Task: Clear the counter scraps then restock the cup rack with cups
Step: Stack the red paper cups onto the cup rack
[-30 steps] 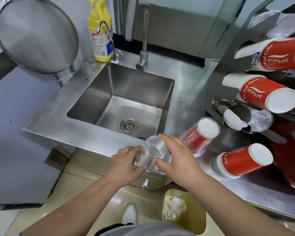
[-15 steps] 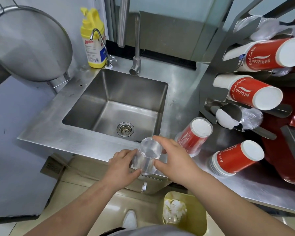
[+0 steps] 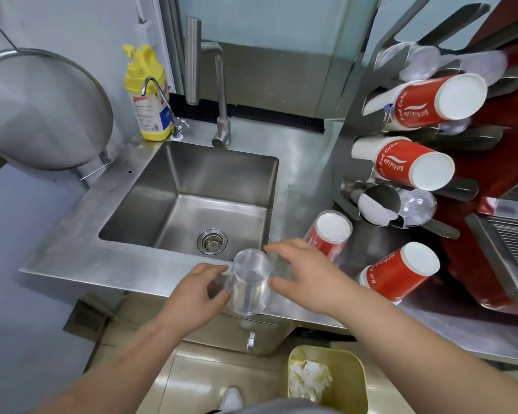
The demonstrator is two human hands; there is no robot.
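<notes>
Your left hand (image 3: 196, 289) still grips the clear plastic cup stack (image 3: 249, 282) at the steel desk (image 3: 108, 264) edge. Your right hand (image 3: 304, 276) has just let go (fingers now spread), so the stack seems ready for the cup rack (image 3: 356, 162).

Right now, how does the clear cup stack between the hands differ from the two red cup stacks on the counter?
The clear plastic cup stack is see-through and unprinted, between the left hand and right hand. The red paper cup stacks are opaque, lettered, and nobody touches them. All sit base-up on the steel counter.
</notes>
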